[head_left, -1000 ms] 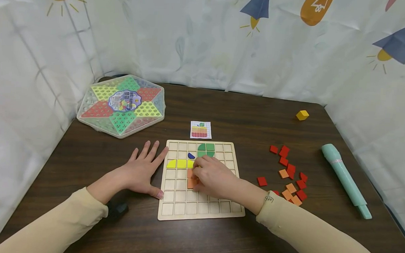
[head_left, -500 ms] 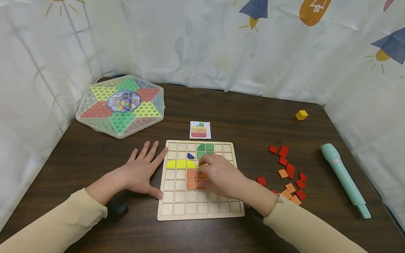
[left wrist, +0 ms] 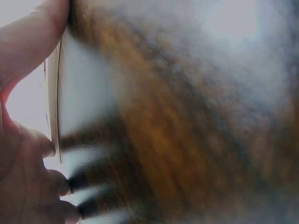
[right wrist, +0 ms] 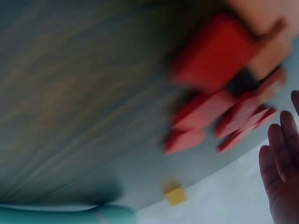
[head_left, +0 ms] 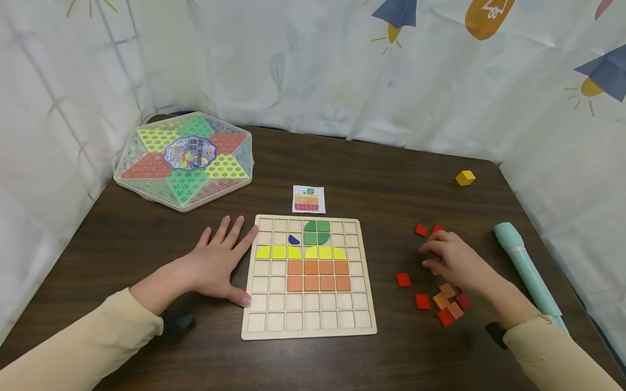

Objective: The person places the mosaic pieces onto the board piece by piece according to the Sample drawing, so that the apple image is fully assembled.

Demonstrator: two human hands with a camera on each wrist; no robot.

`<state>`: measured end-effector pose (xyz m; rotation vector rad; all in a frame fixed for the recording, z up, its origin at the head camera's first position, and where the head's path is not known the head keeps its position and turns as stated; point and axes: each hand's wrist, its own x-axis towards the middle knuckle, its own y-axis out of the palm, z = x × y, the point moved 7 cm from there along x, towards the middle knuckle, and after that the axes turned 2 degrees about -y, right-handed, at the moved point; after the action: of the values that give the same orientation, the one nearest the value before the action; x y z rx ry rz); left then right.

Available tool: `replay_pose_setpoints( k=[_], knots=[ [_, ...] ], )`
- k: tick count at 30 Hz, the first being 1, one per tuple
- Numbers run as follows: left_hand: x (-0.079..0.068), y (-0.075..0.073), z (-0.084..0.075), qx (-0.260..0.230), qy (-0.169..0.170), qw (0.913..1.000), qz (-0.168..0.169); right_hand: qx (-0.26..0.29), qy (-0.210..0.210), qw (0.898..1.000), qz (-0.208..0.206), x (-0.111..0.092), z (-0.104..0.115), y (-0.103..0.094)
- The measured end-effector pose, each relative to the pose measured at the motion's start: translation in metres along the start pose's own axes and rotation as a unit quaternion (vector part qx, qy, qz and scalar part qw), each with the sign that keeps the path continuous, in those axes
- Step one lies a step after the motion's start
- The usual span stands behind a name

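Observation:
My left hand [head_left: 212, 269] lies spread on the dark table, thumb and a fingertip at the left edge of the wooden grid board [head_left: 266, 335]. On the board sit green pieces [head_left: 317, 232], a row of yellow pieces [head_left: 279, 252], two rows of orange squares [head_left: 311, 283] and a small blue piece [head_left: 293, 239]. My right hand [head_left: 461, 261] hovers over loose red tiles [head_left: 403, 280] and orange tiles [head_left: 440, 301] to the board's right, partly covering them. In the right wrist view, blurred red tiles [right wrist: 212, 53] lie beside its loosely extended fingers [right wrist: 275, 144]; nothing shows between them.
A small picture card [head_left: 309, 200] lies behind the board. At the back left is a hexagonal Chinese checkers box [head_left: 187, 156]. A yellow block [head_left: 465, 178] stands at the back right, and a mint-green tube-shaped object [head_left: 528, 272] lies along the right side.
My right hand has left the board and moved right to the loose tiles, uncovering the yellow and orange rows. Some loose tiles have shifted. My left hand stays in place.

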<state>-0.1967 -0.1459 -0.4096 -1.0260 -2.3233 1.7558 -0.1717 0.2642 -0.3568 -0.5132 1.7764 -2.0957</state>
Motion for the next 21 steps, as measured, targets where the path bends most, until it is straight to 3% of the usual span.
replay_pose_setpoints(
  k=[6, 11, 21],
  knots=[
    [0.000, -0.001, -0.001, 0.004, -0.003, 1.0000, 0.002, -0.002, 0.018, 1.000, 0.015, -0.020, -0.022, 0.003],
    [-0.001, -0.001, -0.001, 0.004, -0.001, 1.0000, 0.003, 0.010, 0.035, 0.999, 0.025, -0.026, -0.025, 0.002],
    [0.000, 0.000, -0.001, 0.001, -0.004, 1.0000, 0.002, 0.014, 0.026, 0.999, 0.041, -0.028, -0.028, 0.003]
  ],
)
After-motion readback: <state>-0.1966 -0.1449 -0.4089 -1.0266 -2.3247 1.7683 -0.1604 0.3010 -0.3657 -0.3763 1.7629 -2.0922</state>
